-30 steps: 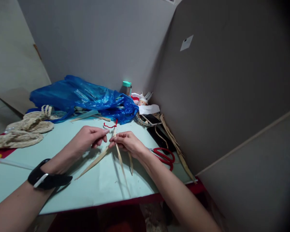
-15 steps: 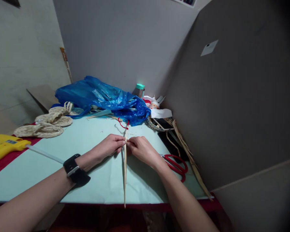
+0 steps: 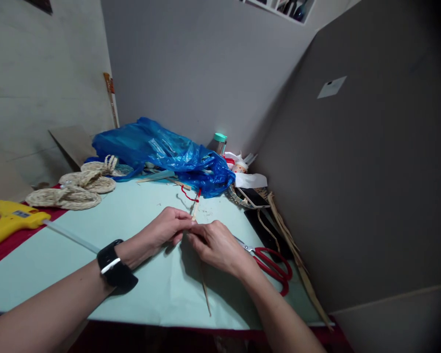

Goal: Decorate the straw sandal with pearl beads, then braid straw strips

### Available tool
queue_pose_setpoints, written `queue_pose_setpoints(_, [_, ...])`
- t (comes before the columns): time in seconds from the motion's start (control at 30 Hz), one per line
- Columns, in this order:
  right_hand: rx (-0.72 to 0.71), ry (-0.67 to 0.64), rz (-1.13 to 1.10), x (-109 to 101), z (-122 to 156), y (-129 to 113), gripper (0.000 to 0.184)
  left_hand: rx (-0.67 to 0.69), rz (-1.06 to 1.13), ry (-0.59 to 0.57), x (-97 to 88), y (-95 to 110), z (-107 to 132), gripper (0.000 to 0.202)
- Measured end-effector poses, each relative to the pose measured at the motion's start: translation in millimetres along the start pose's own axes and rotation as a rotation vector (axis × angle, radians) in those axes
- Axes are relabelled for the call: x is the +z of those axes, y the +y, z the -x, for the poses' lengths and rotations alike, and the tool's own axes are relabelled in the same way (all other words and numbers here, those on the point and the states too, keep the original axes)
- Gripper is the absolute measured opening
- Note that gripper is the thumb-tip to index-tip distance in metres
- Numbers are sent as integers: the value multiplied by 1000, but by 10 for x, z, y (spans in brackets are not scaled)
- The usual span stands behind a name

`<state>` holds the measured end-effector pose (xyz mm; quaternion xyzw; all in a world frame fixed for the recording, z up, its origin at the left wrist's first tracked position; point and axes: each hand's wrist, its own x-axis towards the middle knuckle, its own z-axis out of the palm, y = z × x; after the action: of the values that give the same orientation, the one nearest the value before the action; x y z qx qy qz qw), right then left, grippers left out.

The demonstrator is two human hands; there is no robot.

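Note:
A pale dried plant-fibre strip (image 3: 195, 211) runs away from me over the light green sheet, its far end by a loop of red cord (image 3: 191, 197). My left hand (image 3: 172, 224) pinches the strip just below that end. Close against it, my right hand (image 3: 216, 245) has its fingers closed on the strip too; they hide its middle. A thin tail of the strip (image 3: 205, 287) hangs out below my right hand towards the table's front edge. Beside my right wrist lie red-handled scissors (image 3: 274, 267).
At left are a yellow glue gun (image 3: 16, 218) with its glue stick, and several woven fibre sandals (image 3: 64, 197). A blue plastic bag (image 3: 161, 147) covers the back. On the right are a phone (image 3: 255, 197), a black flat piece (image 3: 266, 230) and long dried strips (image 3: 301, 264) along the partition.
My right hand has shifted slightly down and over the strip. The tail, which hung straight towards me, now slants right and looks thinner. The view has turned a little left.

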<state>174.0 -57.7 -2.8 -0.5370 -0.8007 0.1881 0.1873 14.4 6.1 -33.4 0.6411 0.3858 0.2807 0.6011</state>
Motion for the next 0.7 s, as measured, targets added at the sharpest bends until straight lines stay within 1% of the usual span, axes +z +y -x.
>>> queue_pose_setpoints(0.07, [90,108,-149,-35,-28,68,35,16,42,-2,-17,32,0,19])
queue_pose_setpoints(0.1, [149,174,-261,-47,-46,105,37,26,61,-10,-21,51,2,18])
queue_pose_setpoints(0.13, [198,225,-377,-51,-67,138,35,34,78,-22,-22,69,4,18])
queue_pose_setpoints(0.17, [227,242,-487,-44,-88,167,31,42,91,-38,-21,85,8,17])
queue_pose_setpoints(0.2, [231,215,-581,-24,-108,190,26,47,101,-56,-18,97,11,16])
queue_pose_setpoints(0.23, [220,156,-655,6,-128,204,22,51,107,-72,-15,103,13,16])
queue_pose_setpoints(0.3, [212,44,-731,84,-159,210,23,61,103,-97,-12,102,15,15])
queue_pose_setpoints(0.37, [230,-10,-787,153,-177,195,26,73,83,-113,-15,95,15,17])
queue_pose_setpoints(0.47, [254,-41,-842,183,-178,161,29,83,37,-126,-23,112,32,19])
queue_pose_setpoints(0.57, [262,-60,-882,151,-166,141,30,73,-9,-97,-33,160,71,17])
queue_pose_setpoints(0.63, [265,-37,-883,139,-166,154,31,63,-45,-64,-50,186,92,19])
queue_pose_setpoints(0.7, [264,13,-853,153,-178,188,32,61,-96,-48,-84,205,100,18])
